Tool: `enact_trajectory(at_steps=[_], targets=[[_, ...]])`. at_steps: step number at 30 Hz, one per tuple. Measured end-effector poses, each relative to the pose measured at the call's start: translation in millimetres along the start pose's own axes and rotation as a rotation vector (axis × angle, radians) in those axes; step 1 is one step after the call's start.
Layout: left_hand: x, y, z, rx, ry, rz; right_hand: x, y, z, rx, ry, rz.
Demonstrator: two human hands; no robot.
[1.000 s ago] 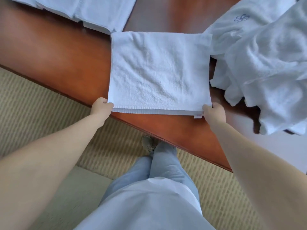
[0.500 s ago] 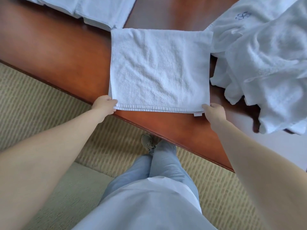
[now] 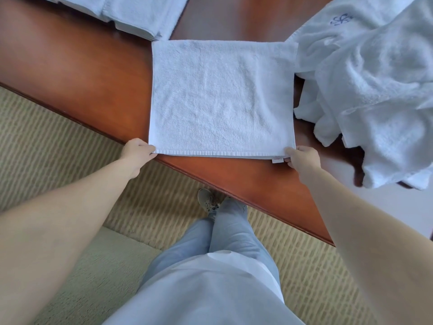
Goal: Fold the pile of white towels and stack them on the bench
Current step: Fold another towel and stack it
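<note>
Progress, judged from the layout: partway. Flat square white terry towel (image 3: 222,97) spread on the counter, already doubled by the look of the layered near hem. Left grip (image 3: 138,152) pinching the near left corner, right grip (image 3: 302,158) pinching the near right corner beside the small sewn label (image 3: 277,159); both closed on cloth, fingertips curled under the hem. Beyond the left grip, at the far edge: neat stack of folded white towels (image 3: 140,15), so some done. Beyond and outward of the right grip: crumpled heap of unfolded white towels (image 3: 375,90), one with blue embroidery, still to fold. Another fold likely needed before stacking. Underneath everything: glossy reddish-brown wooden counter (image 3: 82,73), running diagonally. Nearer than both grips: ribbed beige carpet (image 3: 58,141), pale blue trousers, one shoe.
</note>
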State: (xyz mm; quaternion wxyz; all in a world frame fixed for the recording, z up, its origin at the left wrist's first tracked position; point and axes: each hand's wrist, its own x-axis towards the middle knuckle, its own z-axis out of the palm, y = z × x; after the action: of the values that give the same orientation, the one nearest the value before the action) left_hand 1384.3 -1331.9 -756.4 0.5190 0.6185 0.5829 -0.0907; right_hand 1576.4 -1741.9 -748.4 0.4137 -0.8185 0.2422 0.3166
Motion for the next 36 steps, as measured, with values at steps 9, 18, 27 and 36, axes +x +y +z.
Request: enact_trajectory(at_steps=[9, 18, 27, 36], targets=[[-6.6, 7.3, -4.8, 0.070, 0.003, -0.029, -6.3, 3.0, -9.2, 0.043, -0.003, 0.037], [-71.7, 12.8, -22.9, 0.334, -0.091, 0.065, -61.9, -9.6, -25.5, -0.464, -0.072, -0.102], [-129.3, 76.5, -75.4, 0.499, -0.381, -0.448, -117.1, -79.3, -70.8, -0.756, -0.259, 0.338], [-183.7, 251.8, -104.8, -0.495, -0.036, 0.170, -143.4, -255.5, -99.9, 0.389, 0.057, -0.417]])
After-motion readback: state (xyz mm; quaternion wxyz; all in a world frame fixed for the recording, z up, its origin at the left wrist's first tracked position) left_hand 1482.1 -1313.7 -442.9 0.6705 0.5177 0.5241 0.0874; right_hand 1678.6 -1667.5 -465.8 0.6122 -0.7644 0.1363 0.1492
